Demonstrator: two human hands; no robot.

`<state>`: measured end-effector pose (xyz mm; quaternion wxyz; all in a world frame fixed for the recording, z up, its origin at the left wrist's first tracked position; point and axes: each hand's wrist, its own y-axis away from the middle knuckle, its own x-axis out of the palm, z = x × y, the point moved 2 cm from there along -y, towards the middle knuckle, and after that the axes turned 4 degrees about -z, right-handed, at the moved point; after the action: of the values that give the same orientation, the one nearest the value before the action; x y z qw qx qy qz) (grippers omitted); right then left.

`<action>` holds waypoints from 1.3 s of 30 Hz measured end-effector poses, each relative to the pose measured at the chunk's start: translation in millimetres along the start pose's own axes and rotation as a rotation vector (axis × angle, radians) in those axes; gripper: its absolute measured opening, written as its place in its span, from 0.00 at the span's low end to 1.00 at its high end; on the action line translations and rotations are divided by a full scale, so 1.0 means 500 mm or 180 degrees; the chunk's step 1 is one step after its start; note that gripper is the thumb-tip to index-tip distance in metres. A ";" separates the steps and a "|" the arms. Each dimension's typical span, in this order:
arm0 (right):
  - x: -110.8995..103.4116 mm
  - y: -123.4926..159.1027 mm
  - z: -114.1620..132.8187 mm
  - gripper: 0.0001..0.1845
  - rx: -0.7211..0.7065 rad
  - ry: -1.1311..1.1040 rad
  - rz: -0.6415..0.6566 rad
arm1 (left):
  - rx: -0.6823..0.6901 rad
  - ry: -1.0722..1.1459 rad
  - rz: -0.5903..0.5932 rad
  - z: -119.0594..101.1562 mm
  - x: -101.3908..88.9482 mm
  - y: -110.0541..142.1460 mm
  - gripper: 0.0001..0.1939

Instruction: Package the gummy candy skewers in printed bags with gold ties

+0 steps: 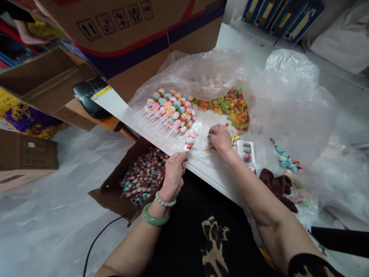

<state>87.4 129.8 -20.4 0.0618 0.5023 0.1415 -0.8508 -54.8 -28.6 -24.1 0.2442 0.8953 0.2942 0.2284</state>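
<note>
My left hand (174, 173), with a green bangle and a pale bead bracelet on the wrist, grips a clear bag holding a skewer of pastel candies (190, 140). My right hand (220, 137) rests its fingertips on a bunch of gold twist ties (211, 143) on the white table (210, 173). Beyond the hands, many candy skewers (170, 111) lie fanned out on a plastic sheet (196, 73). Beside them sits a heap of colourful ring-shaped gummy candies (227, 107). A small card (246, 152) lies to the right of my right hand.
An open cardboard box of bagged candy skewers (142, 177) stands on the floor left of the table. Large cardboard cartons (121, 30) loom at the far left. Crumpled clear plastic (294, 104) covers the right, with loose round candies (284, 157) and a brown cloth (278, 184) near it.
</note>
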 end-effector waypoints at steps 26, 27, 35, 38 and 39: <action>-0.064 0.301 0.012 0.02 0.1130 -0.2299 -0.0246 | 0.0076 -0.0537 0.0822 0.095 0.100 0.096 0.23; -0.061 0.303 0.010 0.04 0.1361 -0.2603 -0.0240 | 0.0197 -0.0534 0.0764 0.093 0.100 0.096 0.23; -0.134 0.342 0.015 0.21 0.0208 -0.3943 0.1600 | -0.0801 -0.1430 0.2935 0.050 0.065 0.100 0.25; -0.182 0.375 0.046 0.16 -0.1195 -0.2739 0.0683 | -0.0993 -0.1842 0.3487 0.010 0.054 0.089 0.26; -0.193 0.386 0.060 0.14 -0.1601 -0.2157 0.0250 | -0.0994 -0.2067 0.3655 -0.009 0.054 0.085 0.26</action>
<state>157.2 -66.8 43.0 0.2578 0.1685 0.2971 -0.9038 -20.2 -40.2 11.0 0.2866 0.8871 -0.3527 0.0812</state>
